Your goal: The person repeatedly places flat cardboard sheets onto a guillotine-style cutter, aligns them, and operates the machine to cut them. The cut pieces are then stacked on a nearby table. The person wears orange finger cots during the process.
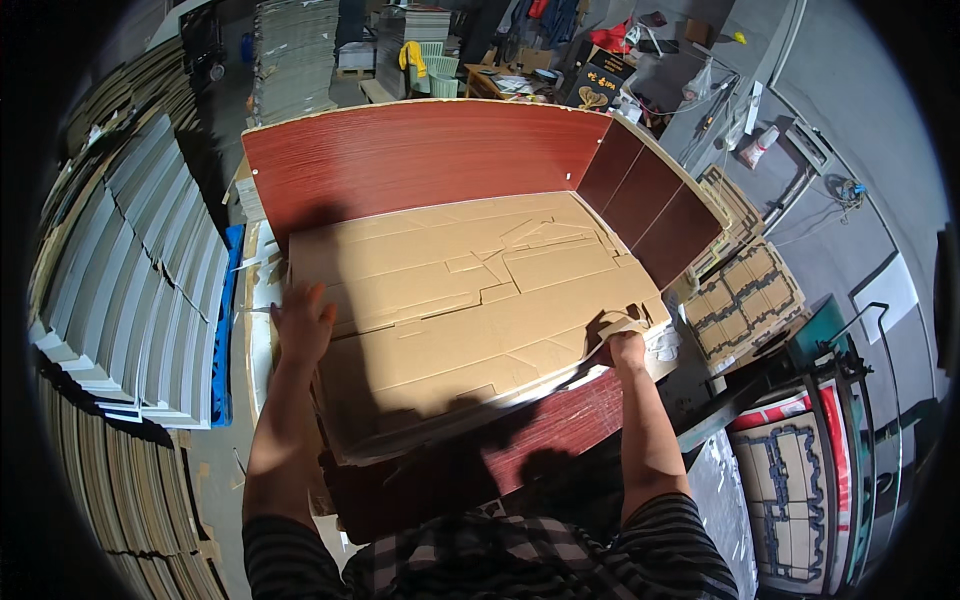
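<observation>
A wide brown die-cut cardboard sheet (430, 290) lies flat on top of a low stack, its surface crossed by cut lines and creases. My right hand (627, 348) is closed on the sheet's near right corner, where a narrow edge of board is bent up beside the fingers. Over the sheet's left edge hovers my left hand (305, 325), slightly blurred, with its fingers spread and nothing in them. Shadows from my head and arms darken the left and near parts of the sheet.
Dark red panels (430, 150) wall in the back and right of the stack. Another red board (560, 425) lies along the near side. Tall stacks of grey board (140, 280) stand left by a blue pallet (228, 330). At right are more die-cut boards (745, 300) and a machine frame (840, 350).
</observation>
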`<state>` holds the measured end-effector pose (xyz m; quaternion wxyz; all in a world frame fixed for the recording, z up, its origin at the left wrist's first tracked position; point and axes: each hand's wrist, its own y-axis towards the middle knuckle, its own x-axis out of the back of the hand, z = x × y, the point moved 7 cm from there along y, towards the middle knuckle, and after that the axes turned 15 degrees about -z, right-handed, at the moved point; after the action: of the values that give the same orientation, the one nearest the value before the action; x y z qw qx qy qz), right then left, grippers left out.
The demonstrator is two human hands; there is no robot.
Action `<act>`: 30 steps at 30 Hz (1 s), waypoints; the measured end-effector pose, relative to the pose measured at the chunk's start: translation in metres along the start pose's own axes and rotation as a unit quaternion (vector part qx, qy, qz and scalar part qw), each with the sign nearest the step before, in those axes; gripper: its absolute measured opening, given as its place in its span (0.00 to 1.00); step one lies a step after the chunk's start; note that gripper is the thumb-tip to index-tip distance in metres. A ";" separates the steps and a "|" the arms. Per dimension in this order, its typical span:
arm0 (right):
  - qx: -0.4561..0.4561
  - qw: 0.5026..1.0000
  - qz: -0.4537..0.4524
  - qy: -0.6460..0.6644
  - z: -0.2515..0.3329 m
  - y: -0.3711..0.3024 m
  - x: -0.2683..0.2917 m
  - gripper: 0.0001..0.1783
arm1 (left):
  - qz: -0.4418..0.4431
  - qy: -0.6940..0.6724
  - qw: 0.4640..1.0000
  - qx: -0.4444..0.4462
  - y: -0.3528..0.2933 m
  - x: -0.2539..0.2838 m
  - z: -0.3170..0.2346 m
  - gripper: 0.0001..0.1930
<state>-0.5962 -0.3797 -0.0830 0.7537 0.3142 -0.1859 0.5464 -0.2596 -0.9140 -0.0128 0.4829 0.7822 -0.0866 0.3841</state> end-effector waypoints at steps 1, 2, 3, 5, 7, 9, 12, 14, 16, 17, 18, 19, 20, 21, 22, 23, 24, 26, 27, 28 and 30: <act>0.131 0.976 0.089 -0.151 0.038 -0.009 0.002 0.19 | 0.069 -0.027 0.996 0.039 -0.002 -0.002 0.006 0.29; 0.436 0.816 0.039 -0.378 0.023 -0.005 0.007 0.18 | 0.075 -0.046 0.995 0.055 0.006 -0.013 -0.005 0.29; 0.298 0.919 0.099 -0.240 0.055 -0.018 0.017 0.16 | 0.079 -0.024 0.992 0.100 -0.007 -0.011 0.018 0.30; 0.198 0.969 0.117 -0.090 0.075 -0.029 0.057 0.13 | 0.069 -0.033 0.984 0.163 -0.012 -0.013 0.029 0.32; 0.212 0.930 0.131 -0.270 0.084 -0.047 0.068 0.15 | 0.040 -0.036 0.972 0.230 -0.017 -0.007 0.043 0.33; 0.264 0.887 0.121 -0.359 0.097 -0.060 0.064 0.20 | 0.048 -0.144 0.954 0.260 -0.018 -0.021 0.063 0.33; 0.408 0.900 0.106 -0.106 0.167 -0.114 0.048 0.33 | 0.050 -0.226 0.936 0.265 -0.024 -0.040 0.078 0.31; 0.414 0.877 0.194 -0.148 0.140 -0.123 0.007 0.44 | 0.070 -0.207 0.949 0.228 -0.009 -0.036 0.039 0.29; 0.353 0.863 0.207 -0.298 0.125 -0.124 -0.016 0.46 | 0.081 -0.156 0.965 0.194 -0.001 -0.029 0.014 0.25; 0.334 0.867 0.217 -0.299 0.122 -0.118 -0.015 0.46 | 0.092 -0.151 0.969 0.172 0.002 -0.025 0.004 0.25; 0.332 0.874 0.207 -0.289 0.117 -0.111 -0.016 0.46 | 0.105 -0.148 0.972 0.148 0.002 -0.027 -0.008 0.24; 0.355 0.865 0.229 -0.270 0.138 -0.119 -0.029 0.46 | 0.043 -0.199 0.969 0.140 -0.020 -0.054 0.061 0.26; 0.336 0.868 0.231 -0.282 0.129 -0.115 -0.026 0.46 | 0.105 -0.159 0.967 0.167 -0.012 -0.053 0.046 0.27; 0.337 0.876 0.209 -0.274 0.124 -0.114 -0.025 0.46 | 0.080 -0.191 0.959 0.195 -0.009 -0.037 0.040 0.27; 0.348 0.887 0.191 -0.237 0.126 -0.116 -0.026 0.45 | 0.081 -0.149 0.963 0.208 -0.010 -0.032 0.057 0.26; 0.340 0.889 0.186 -0.246 0.126 -0.117 -0.025 0.44 | 0.062 -0.125 0.973 0.184 -0.011 -0.028 0.063 0.26; 0.334 0.890 0.181 -0.253 0.129 -0.117 -0.025 0.44 | 0.012 -0.148 0.961 0.232 -0.022 -0.035 0.084 0.25; 0.340 0.883 0.183 -0.267 0.132 -0.120 -0.034 0.45 | 0.012 -0.296 0.880 0.372 -0.054 -0.071 0.154 0.23; 0.344 0.884 0.187 -0.257 0.136 -0.122 -0.037 0.44 | 0.004 -0.430 0.796 0.425 -0.077 -0.084 0.181 0.23; 0.338 0.886 0.186 -0.258 0.132 -0.121 -0.035 0.44 | 0.026 -0.541 0.705 0.458 -0.074 -0.095 0.162 0.24; 0.313 0.891 0.180 -0.275 0.126 -0.117 -0.024 0.43 | 0.090 -0.690 0.499 0.517 -0.051 -0.084 0.076 0.25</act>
<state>-0.4867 -0.5064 -0.0372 0.4239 0.6330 -0.2580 0.5942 -0.2521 -0.9700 -0.1231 -0.2570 0.8972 -0.2480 -0.2598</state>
